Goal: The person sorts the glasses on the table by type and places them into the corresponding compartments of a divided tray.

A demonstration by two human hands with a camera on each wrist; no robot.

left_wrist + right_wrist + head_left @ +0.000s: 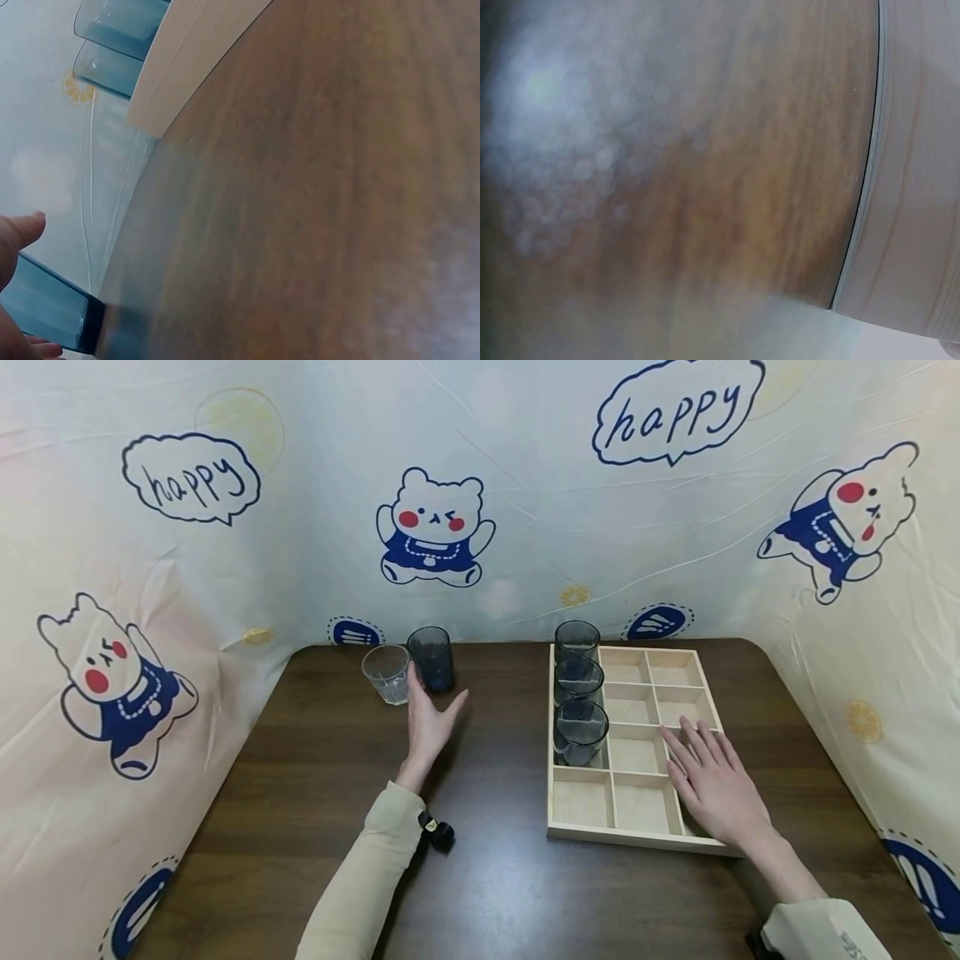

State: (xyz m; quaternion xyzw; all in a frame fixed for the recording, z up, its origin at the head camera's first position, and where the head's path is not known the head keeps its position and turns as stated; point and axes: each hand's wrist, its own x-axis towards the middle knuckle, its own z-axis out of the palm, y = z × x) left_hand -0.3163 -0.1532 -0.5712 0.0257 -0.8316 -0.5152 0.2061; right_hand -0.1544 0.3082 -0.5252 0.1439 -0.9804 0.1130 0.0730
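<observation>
In the head view my left hand reaches to a dark blue glass standing on the table, thumb spread away from straight fingers. The left wrist view shows the thumb apart from this glass; whether the fingers touch it I cannot tell. Just left of the fingertips stands a clear glass. On the right, my right hand lies flat with spread fingers over the right side of a divided wooden tray. Three dark glasses stand in the tray's left column, in the back three compartments.
The dark wooden table ends at a patterned cloth that hangs behind and at both sides. In the right wrist view the tray's outer wall rises at the right.
</observation>
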